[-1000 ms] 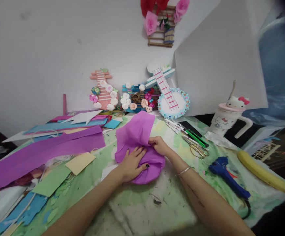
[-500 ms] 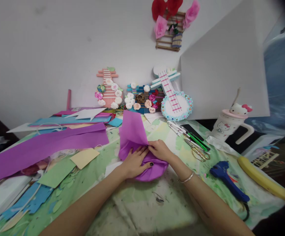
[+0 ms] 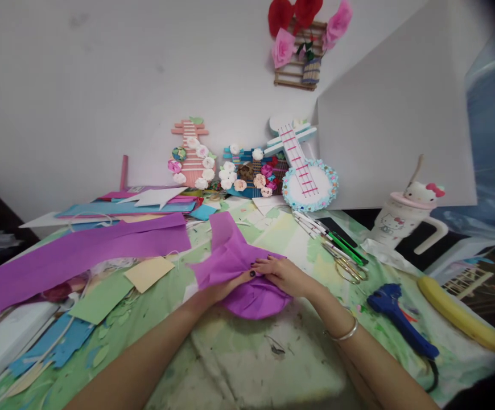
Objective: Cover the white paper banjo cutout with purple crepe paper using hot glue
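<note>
The crumpled purple paper was directly at the grip, where the right hand had its fingers close together upon it and the left hand its thumb, other fingers hidden, so I could not tell whether either pinched, while gold scissors lay to the right.

Fingers on folded purple paper
</note>
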`<state>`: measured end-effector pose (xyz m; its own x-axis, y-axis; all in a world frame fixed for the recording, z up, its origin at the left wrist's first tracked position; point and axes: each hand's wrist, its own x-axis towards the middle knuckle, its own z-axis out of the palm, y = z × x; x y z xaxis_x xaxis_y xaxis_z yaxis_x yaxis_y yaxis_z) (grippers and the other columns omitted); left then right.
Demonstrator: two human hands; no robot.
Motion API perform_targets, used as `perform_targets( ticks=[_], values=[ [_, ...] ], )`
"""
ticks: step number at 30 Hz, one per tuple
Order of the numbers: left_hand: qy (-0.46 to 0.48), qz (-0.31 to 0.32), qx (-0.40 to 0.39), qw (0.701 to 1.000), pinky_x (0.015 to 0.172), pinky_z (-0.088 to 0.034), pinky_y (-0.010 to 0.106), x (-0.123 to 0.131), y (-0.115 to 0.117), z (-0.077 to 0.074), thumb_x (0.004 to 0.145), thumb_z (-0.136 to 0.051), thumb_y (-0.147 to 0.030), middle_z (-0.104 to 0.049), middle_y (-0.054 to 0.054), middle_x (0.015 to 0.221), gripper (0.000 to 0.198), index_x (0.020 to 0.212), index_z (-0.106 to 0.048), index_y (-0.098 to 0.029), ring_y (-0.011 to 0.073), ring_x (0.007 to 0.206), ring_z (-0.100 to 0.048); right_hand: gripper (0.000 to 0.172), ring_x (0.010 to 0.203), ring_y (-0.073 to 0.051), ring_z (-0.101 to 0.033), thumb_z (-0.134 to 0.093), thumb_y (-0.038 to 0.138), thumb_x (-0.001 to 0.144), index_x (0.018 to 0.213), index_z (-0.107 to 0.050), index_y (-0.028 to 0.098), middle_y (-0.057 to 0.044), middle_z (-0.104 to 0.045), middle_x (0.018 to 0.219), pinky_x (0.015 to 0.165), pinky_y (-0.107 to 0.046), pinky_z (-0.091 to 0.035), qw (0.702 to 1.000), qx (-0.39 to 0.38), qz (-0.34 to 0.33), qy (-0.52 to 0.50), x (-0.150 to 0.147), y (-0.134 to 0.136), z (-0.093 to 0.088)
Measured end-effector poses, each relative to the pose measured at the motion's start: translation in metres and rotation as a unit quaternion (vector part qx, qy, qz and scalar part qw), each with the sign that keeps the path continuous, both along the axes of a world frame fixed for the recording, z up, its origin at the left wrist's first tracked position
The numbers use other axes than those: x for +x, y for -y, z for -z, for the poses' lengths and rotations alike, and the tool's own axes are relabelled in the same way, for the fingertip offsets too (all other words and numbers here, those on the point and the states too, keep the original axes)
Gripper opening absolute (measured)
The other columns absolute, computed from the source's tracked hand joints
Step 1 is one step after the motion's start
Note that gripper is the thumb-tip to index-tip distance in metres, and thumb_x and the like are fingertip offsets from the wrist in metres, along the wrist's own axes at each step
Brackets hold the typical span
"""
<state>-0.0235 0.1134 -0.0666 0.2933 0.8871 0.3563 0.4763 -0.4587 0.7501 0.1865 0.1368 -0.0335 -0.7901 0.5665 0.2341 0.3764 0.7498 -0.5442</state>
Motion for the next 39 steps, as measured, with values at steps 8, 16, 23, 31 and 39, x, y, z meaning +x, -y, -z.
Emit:
perform_targets(
  ticks=[8,16,23,31,39],
  values=[
    [0.388,-0.127,-0.143,0.902,0.066,-0.056,0.037,-0.041,0.004,-0.04,0.078,-0.053,-0.044,-0.071,0.01,0.089,0.046,0.111,-0.062,-0.013,0.0241,0.078,-0.068,0.056,0.138,-0.021,-0.03,-0.033,0.003,0.087,0.133,-0.05,0.028,-0.005,-0.045,0.143,0.112,-0.046,-0.023,0.996,0.027,-0.021,0.083,-0.002,0.013,0.004],
    [0.019,-0.31,0.107,0.944,0.091,-0.046,0.055,-0.044,0.044,-0.058,0.066,-0.073,-0.032,-0.041,0.022,0.138,0.086,0.14,-0.032,-0.016,0.0398,0.122,-0.046,0.047,0.137,-0.032,-0.03,-0.034,0.013,0.092,0.136,-0.047,0.025,-0.012,-0.046,0.141,0.104,-0.067,-0.018,0.984,0.099,0.018,0.143,-0.012,0.034,-0.001],
    [-0.264,0.068,0.235,0.933,0.094,-0.046,0.04,0.015,0.057,-0.046,0.085,-0.052,-0.021,-0.054,0.013,0.119,0.042,0.126,-0.044,-0.018,0.0252,0.112,-0.053,0.036,0.133,-0.026,-0.037,-0.042,0.013,0.091,0.12,-0.06,0.02,-0.013,-0.056,0.131,0.11,-0.057,-0.015,0.982,0.136,0.028,0.125,-0.015,0.041,0.004],
    [-0.238,0.064,0.03,0.969,0.093,-0.044,0.045,0.015,0.011,-0.035,0.084,-0.055,-0.032,-0.053,0.014,0.117,0.044,0.121,-0.041,-0.015,0.0273,0.108,-0.053,0.049,0.141,-0.034,-0.012,-0.056,0.019,0.081,0.127,-0.053,0.033,-0.007,-0.031,0.151,0.104,-0.069,-0.006,0.968,0.058,0.244,0.011,-0.014,0.043,0.016],
    [-0.367,0.064,0.017,0.928,0.085,-0.046,0.043,0.023,0.001,-0.042,0.088,-0.046,-0.043,-0.055,0.017,0.124,0.051,0.129,-0.038,-0.013,0.0313,0.104,-0.058,0.05,0.124,-0.024,-0.043,-0.046,0.01,0.071,0.12,-0.04,0.016,-0.016,-0.047,0.13,0.104,-0.045,-0.034,0.864,-0.065,0.437,-0.24,-0.015,0.026,0.044]
  ],
)
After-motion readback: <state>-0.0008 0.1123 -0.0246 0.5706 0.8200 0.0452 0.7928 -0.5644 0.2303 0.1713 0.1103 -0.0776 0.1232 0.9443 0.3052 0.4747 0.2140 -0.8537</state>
